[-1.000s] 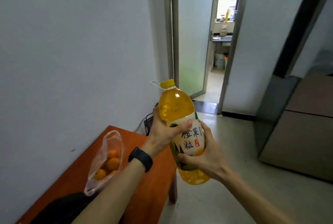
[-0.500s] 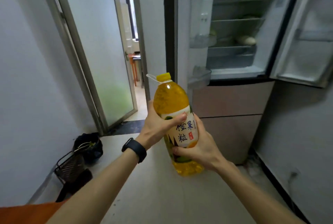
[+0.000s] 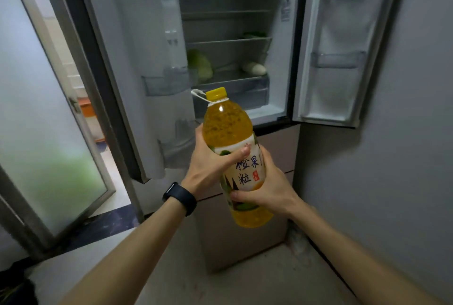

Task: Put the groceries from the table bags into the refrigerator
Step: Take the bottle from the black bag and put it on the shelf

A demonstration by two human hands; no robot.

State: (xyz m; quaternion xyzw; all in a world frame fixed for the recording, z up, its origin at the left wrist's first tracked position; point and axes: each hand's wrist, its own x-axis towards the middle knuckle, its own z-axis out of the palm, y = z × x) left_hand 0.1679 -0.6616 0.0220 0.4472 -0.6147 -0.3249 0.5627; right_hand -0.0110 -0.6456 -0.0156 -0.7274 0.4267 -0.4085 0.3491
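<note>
**While both doors are standing open, I am bringing the juice up to the refrigerator**

Because the bottle (image 3: 229,130) is tall and full of orange juice, I am carrying it with two hands. I am holding it in front of the refrigerator (image 3: 277,59), just below its open compartment and level with its closed lower drawers (image 3: 277,147). My left hand (image 3: 210,167), the one wearing the dark wristband (image 3: 180,198), is wrapping round the bottle's shoulder, thumb lying across the top of the label. My right hand (image 3: 267,189) is curling round the lower part of the label, thumb in front. The bottle is leaning slightly, its yellow cap (image 3: 215,93) pointing up towards the refrigerator's interior.

I am judging that the weight should be riding on the lower hand while the upper one is steering the neck. The shelves are looking closely spaced, so I am reckoning on a door bin or on laying the bottle flat, and on watching the cap as it is passing the shelf edges.

Going across the refrigerator, its left door (image 3: 147,59) is carrying translucent bins (image 3: 166,81), and I am seeing nothing in them. Inside, a cabbage (image 3: 201,64) is sitting at the left of the lower shelf. A pale oblong item (image 3: 255,68) is lying at the right of that shelf, and something leafy green (image 3: 255,34) is resting on the shelf above. A clear drawer (image 3: 235,94) is sitting beneath, its contents too dim to tell. On the right door (image 3: 343,22), a shallow bin (image 3: 338,59) is showing nothing inside.
</note>
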